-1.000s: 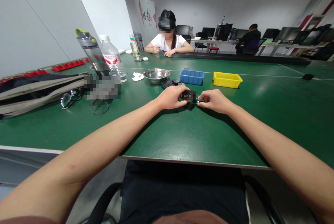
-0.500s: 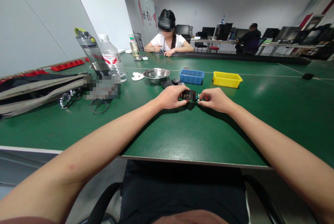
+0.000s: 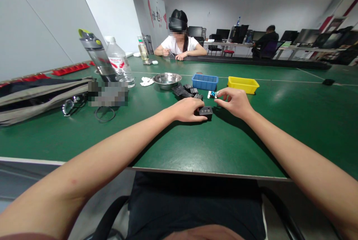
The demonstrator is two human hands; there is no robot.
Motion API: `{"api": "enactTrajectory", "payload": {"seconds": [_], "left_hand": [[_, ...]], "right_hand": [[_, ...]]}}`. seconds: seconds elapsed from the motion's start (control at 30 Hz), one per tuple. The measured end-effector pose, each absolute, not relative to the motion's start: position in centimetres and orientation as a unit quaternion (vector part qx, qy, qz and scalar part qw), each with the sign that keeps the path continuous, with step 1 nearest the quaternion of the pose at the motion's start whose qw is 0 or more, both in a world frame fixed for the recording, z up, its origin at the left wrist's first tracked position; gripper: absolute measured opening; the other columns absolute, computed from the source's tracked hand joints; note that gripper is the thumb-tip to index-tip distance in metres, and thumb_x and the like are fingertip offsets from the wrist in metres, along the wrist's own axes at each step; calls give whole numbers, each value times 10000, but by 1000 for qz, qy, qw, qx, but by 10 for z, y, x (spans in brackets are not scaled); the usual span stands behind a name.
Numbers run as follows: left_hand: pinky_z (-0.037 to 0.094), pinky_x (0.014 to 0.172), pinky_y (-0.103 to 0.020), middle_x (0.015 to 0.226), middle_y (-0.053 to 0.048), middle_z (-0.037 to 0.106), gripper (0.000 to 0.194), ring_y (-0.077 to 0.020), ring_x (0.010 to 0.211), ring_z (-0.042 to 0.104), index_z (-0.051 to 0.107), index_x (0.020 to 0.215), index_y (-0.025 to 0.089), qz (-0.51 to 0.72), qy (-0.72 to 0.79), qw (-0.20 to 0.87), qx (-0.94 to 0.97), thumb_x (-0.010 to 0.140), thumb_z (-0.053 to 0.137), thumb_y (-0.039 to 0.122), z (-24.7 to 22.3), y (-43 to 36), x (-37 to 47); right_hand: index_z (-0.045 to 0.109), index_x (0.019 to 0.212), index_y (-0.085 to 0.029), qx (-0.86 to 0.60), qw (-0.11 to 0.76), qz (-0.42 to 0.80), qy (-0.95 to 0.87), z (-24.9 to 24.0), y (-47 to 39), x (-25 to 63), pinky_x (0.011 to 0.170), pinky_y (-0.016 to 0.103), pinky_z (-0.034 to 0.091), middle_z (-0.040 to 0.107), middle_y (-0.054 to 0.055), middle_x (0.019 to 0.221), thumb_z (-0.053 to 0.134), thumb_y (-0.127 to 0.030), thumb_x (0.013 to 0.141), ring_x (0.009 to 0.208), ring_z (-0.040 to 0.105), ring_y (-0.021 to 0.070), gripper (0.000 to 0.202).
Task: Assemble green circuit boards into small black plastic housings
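My left hand is closed around a small black plastic box marked "SPD", low over the green table. My right hand pinches a small circuit board with blue and white parts between thumb and fingertips. The board is apart from the box, farther back and to its right. Just beyond my left hand lie several more black plastic pieces, partly hidden by it.
A steel bowl, a blue divided bin and a yellow bin stand behind my hands. At left are bottles, glasses and a bag. Across the green table sits a person.
The circuit board has come out of the black box and moved away with my right hand. My left hand has lowered toward me with the box, uncovering more black pieces behind.
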State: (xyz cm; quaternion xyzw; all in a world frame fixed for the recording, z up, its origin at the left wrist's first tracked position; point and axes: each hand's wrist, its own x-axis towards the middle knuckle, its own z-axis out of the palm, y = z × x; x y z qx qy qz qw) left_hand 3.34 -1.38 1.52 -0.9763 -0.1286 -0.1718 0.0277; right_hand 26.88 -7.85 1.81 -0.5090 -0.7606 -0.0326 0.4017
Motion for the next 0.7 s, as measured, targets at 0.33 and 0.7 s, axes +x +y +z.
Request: {"api": "enactTrajectory", "payload": {"seconds": [0.33,0.7], "left_hand": [[447,684,-298,859,-48,690,429,-205,753,650,621,1034,163,-225,-193,-14,-955,918,617,575,16,-15,33],[461,715,-258,934,-31,665,304,-168,809,641,595,1205,174,-333,-190,13,-924,953,623,344,15,-11,31]], "right_hand": [[725,827,-198,-474,409,-21,-780,17,-78,266,634,330,496,797,104,1017,728,-324,835,691,653,190,126],[717,837,-199,-399,424,-69,-810,16,-79,261,617,311,523,809,99,1025,710,-317,871,679,669,177,123]]}}
